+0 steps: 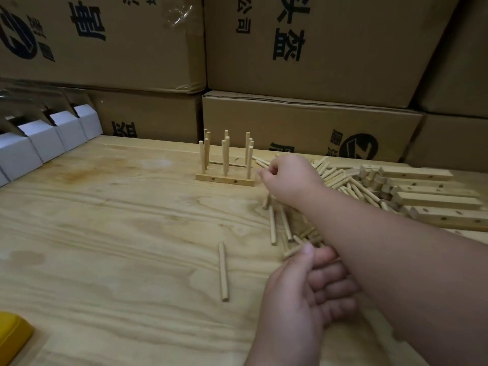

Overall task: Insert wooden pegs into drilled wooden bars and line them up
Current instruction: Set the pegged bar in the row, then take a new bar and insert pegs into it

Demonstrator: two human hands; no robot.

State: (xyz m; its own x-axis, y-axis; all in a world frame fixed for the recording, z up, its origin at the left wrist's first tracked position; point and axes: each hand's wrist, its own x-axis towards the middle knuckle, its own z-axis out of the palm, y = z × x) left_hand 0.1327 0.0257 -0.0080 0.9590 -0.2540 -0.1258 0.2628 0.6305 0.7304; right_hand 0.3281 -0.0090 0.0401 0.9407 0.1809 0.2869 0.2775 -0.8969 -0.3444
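Several drilled wooden bars (225, 179) lie side by side at the table's far middle, each with upright pegs (224, 157) in it. My right hand (287, 178) reaches just right of them, fingers curled, and seems to pinch the end of a peg at the edge of the loose peg pile (335, 178). My left hand (303, 294) lies palm up near the front, under my right forearm. Its thumb presses a short peg (292, 251) against the forefinger. One single peg (223, 270) lies alone on the table.
More drilled bars (433, 199) are heaped at the right edge behind the pegs. Cardboard boxes (303, 122) wall off the back of the wooden table (118, 220). White cartons (39, 141) stand at the left, and a yellow object (13, 336) sits at the front left corner.
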